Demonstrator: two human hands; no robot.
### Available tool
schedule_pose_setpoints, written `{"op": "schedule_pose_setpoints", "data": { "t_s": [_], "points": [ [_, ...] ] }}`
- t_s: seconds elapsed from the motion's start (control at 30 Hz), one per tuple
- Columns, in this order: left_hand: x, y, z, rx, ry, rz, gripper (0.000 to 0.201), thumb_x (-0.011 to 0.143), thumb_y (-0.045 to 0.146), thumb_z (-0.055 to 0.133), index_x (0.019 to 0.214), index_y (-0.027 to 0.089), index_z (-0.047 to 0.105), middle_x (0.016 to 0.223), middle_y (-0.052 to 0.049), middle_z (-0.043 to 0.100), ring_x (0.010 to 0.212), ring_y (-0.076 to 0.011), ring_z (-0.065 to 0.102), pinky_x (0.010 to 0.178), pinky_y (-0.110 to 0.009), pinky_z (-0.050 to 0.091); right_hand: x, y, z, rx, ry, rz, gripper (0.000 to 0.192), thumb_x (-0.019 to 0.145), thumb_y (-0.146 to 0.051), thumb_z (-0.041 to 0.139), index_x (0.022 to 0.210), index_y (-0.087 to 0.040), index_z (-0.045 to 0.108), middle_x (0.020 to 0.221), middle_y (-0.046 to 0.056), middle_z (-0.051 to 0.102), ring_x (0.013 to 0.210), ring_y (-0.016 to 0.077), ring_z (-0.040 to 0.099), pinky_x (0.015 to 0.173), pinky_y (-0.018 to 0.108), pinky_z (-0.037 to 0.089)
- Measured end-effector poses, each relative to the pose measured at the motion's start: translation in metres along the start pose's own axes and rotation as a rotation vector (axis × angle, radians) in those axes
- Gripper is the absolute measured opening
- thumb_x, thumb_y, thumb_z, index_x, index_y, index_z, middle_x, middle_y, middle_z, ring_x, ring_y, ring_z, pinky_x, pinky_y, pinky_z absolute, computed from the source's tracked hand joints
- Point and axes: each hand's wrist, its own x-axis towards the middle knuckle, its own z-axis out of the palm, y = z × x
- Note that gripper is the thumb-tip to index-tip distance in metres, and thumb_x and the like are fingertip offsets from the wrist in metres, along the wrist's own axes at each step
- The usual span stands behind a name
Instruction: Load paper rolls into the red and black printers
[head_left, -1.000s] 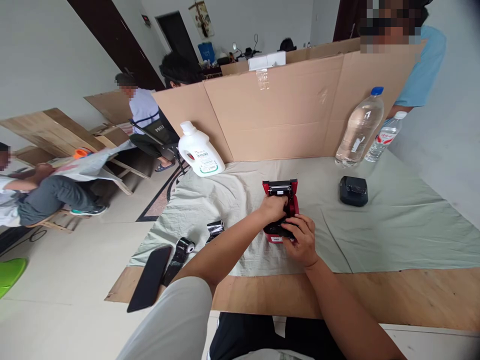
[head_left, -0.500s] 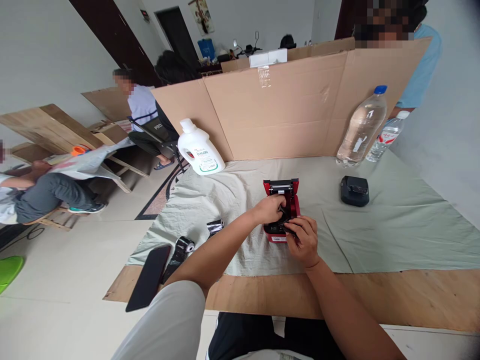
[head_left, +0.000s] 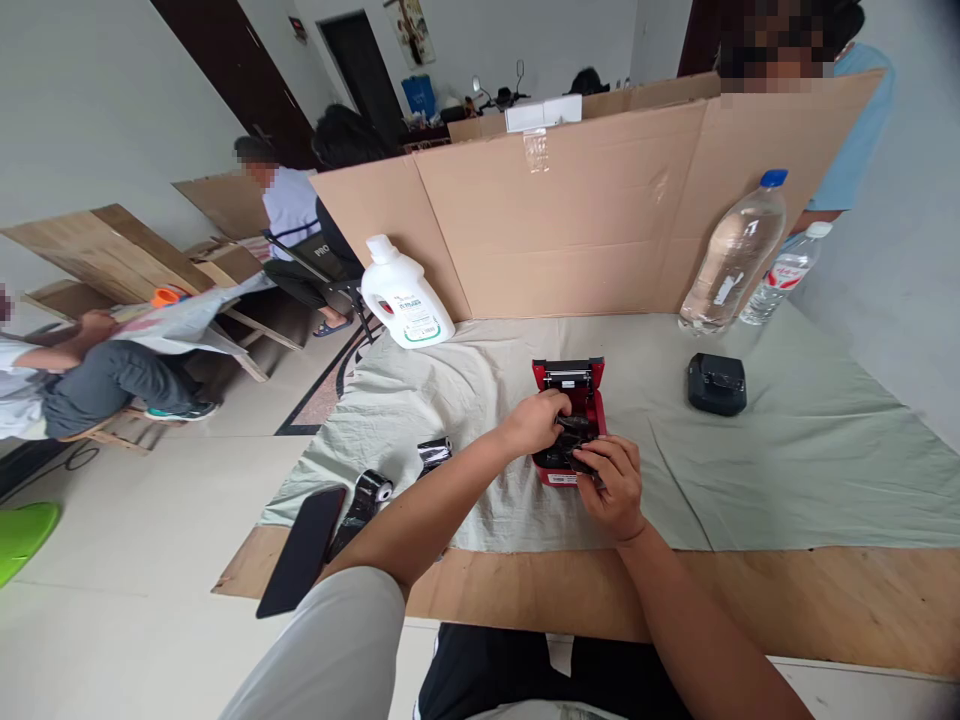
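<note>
Red printer [head_left: 568,392] stays gripped by both hands, left hand [head_left: 534,421] now lower, right hand [head_left: 615,486] unmoved.

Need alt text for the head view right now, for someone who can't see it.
Both hands, left hand and right hand, work inside an open red printer on a pale cloth. A black roll and phone lie left; a black device sits right.
</note>
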Motion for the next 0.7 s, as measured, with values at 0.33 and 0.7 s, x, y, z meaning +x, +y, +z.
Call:
{"op": "schedule_pose_setpoints", "data": {
  "t_s": [0.33,0.7],
  "points": [
    [0.017,-0.002,0.015,0.217,-0.129,0.041,0.023,0.076,0.013,0.061,0.094,0.022,0.073,0.103,-0.005,0.073,0.101,-0.0242,0.064,0.095,-0.036,0.044,-0.001,0.005,0.003,-0.031,-0.037,0.030,0.023,0.077,-0.015,0.058,0.095,-0.024,0.067,0.094,0.003,0.068,0.100,0.0240,0.058,0.089,0.045,0.048],
    [-0.008,-0.021,0.011,-0.187,0.668,0.023,0.029,0.089,0.019,0.041,0.109,0.018,0.062,0.113,-0.010,0.061,0.112,-0.0209,0.055,0.101,-0.038,0.044,-0.003,0.002,0.003,-0.041,-0.100,0.003,0.016,0.074,-0.033,0.069,0.089,-0.025,0.068,0.090,0.003,0.068,0.102,0.0250,0.057,0.093,0.044,0.043]
  ]
}}
